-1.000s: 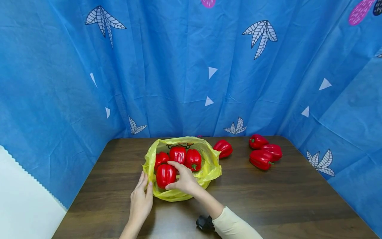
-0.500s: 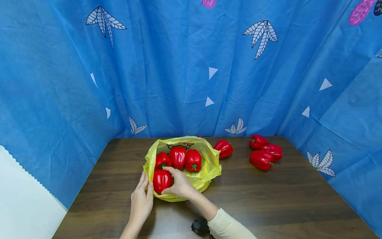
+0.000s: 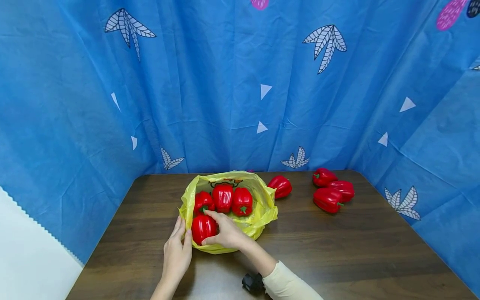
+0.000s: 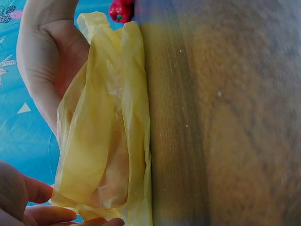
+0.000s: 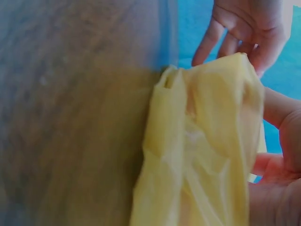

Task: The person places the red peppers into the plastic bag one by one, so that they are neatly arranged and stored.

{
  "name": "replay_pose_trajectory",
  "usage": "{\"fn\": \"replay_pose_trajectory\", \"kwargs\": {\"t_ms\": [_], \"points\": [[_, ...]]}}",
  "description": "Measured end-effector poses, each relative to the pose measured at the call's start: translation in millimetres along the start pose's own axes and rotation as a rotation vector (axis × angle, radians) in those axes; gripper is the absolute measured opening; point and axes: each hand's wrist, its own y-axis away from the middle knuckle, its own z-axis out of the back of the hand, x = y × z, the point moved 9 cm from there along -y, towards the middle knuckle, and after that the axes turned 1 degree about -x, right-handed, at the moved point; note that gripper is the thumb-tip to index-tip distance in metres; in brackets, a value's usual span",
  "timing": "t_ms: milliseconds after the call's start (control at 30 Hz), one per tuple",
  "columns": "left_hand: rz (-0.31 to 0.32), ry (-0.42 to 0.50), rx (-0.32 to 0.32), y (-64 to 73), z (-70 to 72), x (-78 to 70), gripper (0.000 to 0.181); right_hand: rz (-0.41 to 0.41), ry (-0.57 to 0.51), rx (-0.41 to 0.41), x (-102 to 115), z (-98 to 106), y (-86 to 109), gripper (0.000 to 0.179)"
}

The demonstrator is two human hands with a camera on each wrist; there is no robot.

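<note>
A yellow plastic bag stands wide-mouthed on the table. My right hand reaches in over its near rim and grips a red bell pepper at the near left inside. Behind that pepper sit a left bell pepper, a middle bell pepper and a right bell pepper in the bag. My left hand holds the bag's left rim between thumb and fingers. In the left wrist view the bag wall hides the peppers and my right fingertips.
One bell pepper lies just right of the bag. Three more bell peppers lie grouped at the table's back right. A black object sits by my right sleeve. A blue curtain hangs behind.
My right hand has moved the gripped pepper left and toward me, down into the bag's near left corner. The left hand stays at the rim. Little differs over the last half second.
</note>
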Motion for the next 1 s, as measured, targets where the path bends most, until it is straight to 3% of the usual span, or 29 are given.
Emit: {"fn": "replay_pose_trajectory", "kwargs": {"t_ms": [133, 300, 467, 600, 800, 1000], "points": [[0.003, 0.001, -0.001, 0.2, 0.4, 0.0, 0.046, 0.038, -0.093, 0.017, 2.2, 11.5, 6.5, 0.078], [-0.008, 0.0, -0.012, -0.4, 2.1, 0.1, 0.045, 0.113, -0.242, -0.005, 6.7, 40.1, 18.0, 0.075], [-0.013, -0.005, -0.032, -0.6, 4.5, 1.3, 0.045, 0.146, -0.357, -0.063, 13.6, 85.0, 28.0, 0.07], [-0.008, -0.008, -0.036, -0.2, 4.2, 2.3, 0.045, 0.117, -0.453, -0.167, 10.5, 128.4, 35.3, 0.066], [-0.005, -0.003, -0.035, 0.8, 2.4, 2.2, 0.044, 0.094, -0.484, -0.385, -24.5, 180.4, 45.1, 0.061], [-0.018, 0.0, -0.038, 0.0, 1.0, -0.2, 0.044, 0.012, -0.382, -0.607, -91.4, 225.7, 61.3, 0.062]]}}
